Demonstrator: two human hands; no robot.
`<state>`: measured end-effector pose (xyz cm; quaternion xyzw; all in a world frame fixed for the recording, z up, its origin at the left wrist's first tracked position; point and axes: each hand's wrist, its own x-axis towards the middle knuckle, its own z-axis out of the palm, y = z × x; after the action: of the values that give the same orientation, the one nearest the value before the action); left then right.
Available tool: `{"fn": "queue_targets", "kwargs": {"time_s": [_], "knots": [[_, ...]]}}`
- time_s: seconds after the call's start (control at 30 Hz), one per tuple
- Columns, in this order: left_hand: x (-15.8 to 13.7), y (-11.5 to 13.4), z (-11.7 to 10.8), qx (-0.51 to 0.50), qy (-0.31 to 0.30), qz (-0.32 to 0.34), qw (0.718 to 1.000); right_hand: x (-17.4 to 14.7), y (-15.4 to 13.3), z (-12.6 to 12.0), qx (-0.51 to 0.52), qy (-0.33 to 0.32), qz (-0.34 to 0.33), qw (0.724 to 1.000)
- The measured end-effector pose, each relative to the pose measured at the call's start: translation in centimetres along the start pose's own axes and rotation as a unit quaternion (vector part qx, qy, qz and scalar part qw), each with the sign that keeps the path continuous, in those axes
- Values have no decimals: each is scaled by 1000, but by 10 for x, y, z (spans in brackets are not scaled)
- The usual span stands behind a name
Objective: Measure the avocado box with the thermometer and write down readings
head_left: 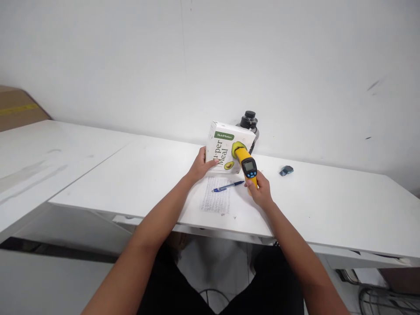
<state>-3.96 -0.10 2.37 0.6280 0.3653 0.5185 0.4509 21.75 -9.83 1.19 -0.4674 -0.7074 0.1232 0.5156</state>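
My left hand (pixel 201 166) grips the left side of a white meal box (pixel 219 151) with a green label and avocado pictures, its thumb across the front. The box is held up off the paper, or nearly so; its lower edge is close to the table. Wrapped round the handle of a yellow infrared thermometer (pixel 248 167) is my right hand (pixel 259 188). The thermometer's nose points at the box's front, over the avocado picture, and its screen faces me. Below the box lie a printed sheet (pixel 215 203) and a blue pen (pixel 227 187).
Behind the box a black-capped bottle-like object (pixel 249 119) stands by the wall, partly hidden. A small dark blue crumpled item (pixel 286 170) lies to the right on the white table (pixel 334 201). A cardboard box (pixel 19 109) sits at the far left.
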Motion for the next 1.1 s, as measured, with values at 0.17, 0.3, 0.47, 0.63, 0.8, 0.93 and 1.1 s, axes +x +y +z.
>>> {"fn": "queue_targets", "kwargs": {"time_s": [0.17, 0.3, 0.47, 0.63, 0.8, 0.93, 1.1], "knots": [[1, -3, 0, 9, -1, 5, 1000, 0, 0, -2, 17, -7, 14, 1000], [1, -5, 0, 3, 1, 4, 1000, 0, -1, -1, 45, -5, 19, 999], [1, -4, 1, 1, 0, -3, 1000, 1, -3, 0, 110, -17, 46, 993], [0, -3, 0, 11, -10, 1, 1000, 2, -3, 1, 135, -30, 54, 989], [0, -4, 2, -2, -9, -3, 1000, 3, -1, 1, 158, -48, 71, 984], [0, -6, 3, -13, -8, -3, 1000, 3, -1, 2, 192, -43, 100, 975], [-1, -5, 3, -7, -9, 10, 1000, 1, -1, 5, 207, -36, 116, 971]]}}
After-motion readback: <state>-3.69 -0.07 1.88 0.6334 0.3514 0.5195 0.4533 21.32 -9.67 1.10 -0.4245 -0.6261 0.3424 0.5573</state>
